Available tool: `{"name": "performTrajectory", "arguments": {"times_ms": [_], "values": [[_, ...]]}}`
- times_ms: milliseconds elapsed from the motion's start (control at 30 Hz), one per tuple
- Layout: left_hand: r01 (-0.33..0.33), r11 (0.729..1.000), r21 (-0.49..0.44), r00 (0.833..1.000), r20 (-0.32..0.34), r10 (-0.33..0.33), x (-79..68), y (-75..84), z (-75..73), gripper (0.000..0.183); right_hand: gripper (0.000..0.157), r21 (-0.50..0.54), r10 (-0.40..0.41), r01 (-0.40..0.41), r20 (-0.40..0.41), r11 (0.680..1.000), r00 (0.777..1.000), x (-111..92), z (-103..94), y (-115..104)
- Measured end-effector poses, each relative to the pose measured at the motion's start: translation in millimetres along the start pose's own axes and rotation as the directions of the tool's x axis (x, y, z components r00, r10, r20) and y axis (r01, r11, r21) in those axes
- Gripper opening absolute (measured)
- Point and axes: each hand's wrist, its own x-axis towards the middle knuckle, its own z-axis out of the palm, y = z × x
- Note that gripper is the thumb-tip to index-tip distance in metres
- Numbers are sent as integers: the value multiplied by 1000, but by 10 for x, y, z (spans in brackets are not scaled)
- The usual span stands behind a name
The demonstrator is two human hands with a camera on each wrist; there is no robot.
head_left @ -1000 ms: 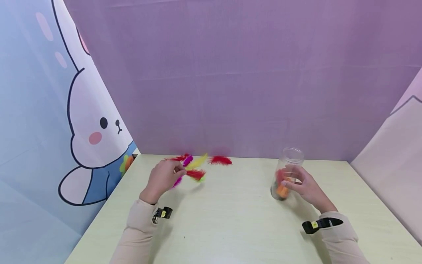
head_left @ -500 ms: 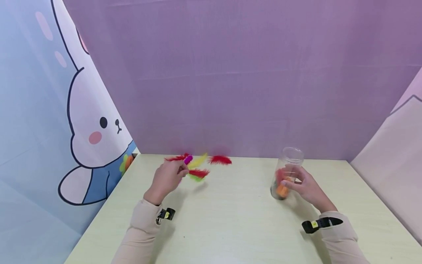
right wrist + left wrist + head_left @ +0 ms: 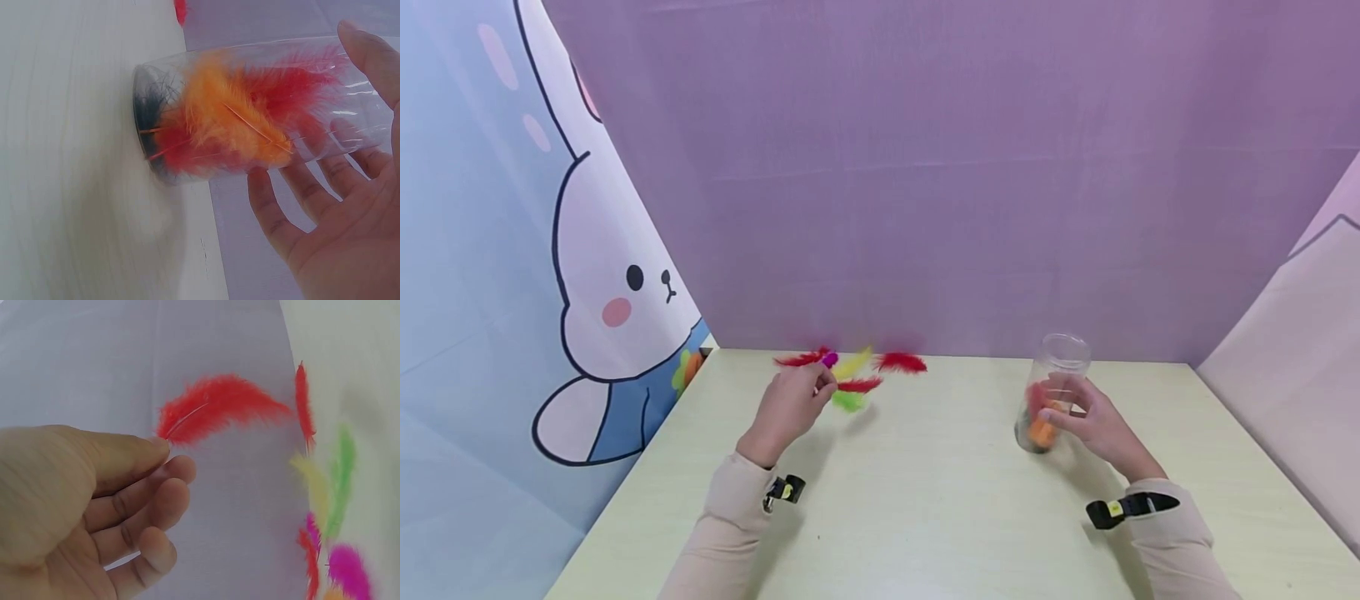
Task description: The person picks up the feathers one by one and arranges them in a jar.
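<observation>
My left hand [image 3: 792, 406] pinches a red feather [image 3: 219, 407] by its quill end, between thumb and index finger, above the table. Behind and beside it on the table lie a green feather [image 3: 849, 402], a yellow feather [image 3: 854, 364], a magenta feather [image 3: 350, 572] and a red feather [image 3: 902, 362]. On the right, my right hand [image 3: 350, 237] grips a clear jar [image 3: 1066, 352], fingers and thumb curled round its side. The jar stands on the table with its mouth up. Inside it are an orange feather [image 3: 228, 115], red feathers [image 3: 294, 94] and something dark at the bottom.
The pale table [image 3: 917, 500] ends at a purple cloth [image 3: 955, 208] at the back. A cloth with a cartoon rabbit [image 3: 617, 283] hangs along the left side, and a pale panel [image 3: 1307, 358] stands on the right.
My left hand has shifted slightly to the right with the red feather, overlapping more of the magenta feather. My right hand and the jar have stayed in place.
</observation>
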Motion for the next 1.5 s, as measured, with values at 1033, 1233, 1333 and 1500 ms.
{"name": "performTrajectory", "arguments": {"times_ms": [1033, 1233, 1333, 1500], "values": [[-152, 987, -41, 986, -78, 149, 11, 331, 107, 13, 63, 14, 9, -9, -4, 1000, 1000, -49, 40, -11], [-193, 978, -78, 979, -76, 187, 79, 495, 86, 15, 64, 16, 17, -17, -6, 1000, 1000, -73, 43, -17], [-193, 977, -94, 980, -76, 186, 116, 583, 79, 17, 63, 20, 15, -15, -9, 1000, 1000, -80, 44, -16], [-210, 971, -114, 976, -85, 201, 191, 707, 85, 24, 61, 31, 7, -7, -10, 999, 1000, -94, 50, -12]]}}
